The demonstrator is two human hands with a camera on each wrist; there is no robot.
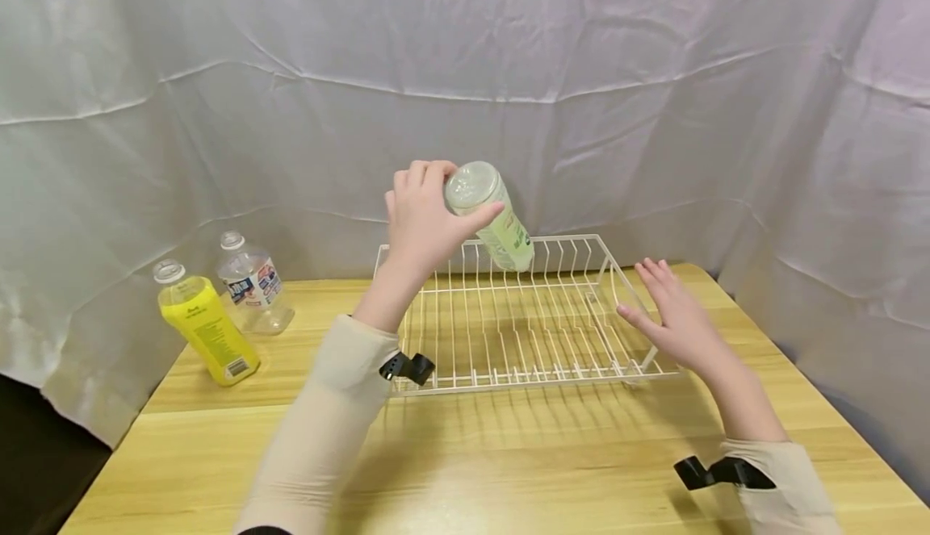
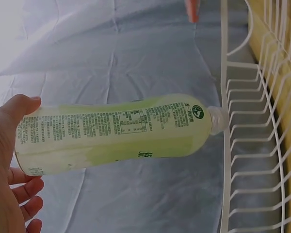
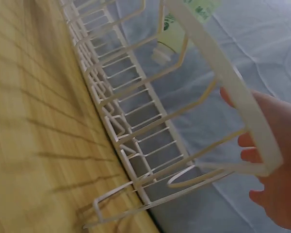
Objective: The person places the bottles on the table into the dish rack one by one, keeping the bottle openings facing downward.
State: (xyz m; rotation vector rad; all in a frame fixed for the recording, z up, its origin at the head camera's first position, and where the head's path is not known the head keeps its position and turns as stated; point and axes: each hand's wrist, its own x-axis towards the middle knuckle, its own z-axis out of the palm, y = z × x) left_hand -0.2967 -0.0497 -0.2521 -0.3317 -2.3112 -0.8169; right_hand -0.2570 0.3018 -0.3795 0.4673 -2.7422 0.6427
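My left hand (image 1: 429,216) grips a pale green plastic bottle (image 1: 504,232) near its base. The bottle is tilted upside down, its neck pointing down over the back of a white wire dish rack (image 1: 501,386). In the left wrist view the bottle's neck (image 2: 217,120) appears at the rack's top rail; whether they touch I cannot tell. Thumb and fingers lie on opposite sides of the base. At the rack's right end is my right hand (image 1: 679,321), fingers extended and thumb spread. The right wrist view has it behind the end rail (image 3: 233,92), holding nothing; contact is unclear.
On the left of the wooden table (image 1: 552,462) stand a yellow bottle (image 1: 211,333) and a clear bottle (image 1: 254,293) with a printed label, both uncapped. A grey curtain (image 1: 508,51) hangs behind the table and along its sides.
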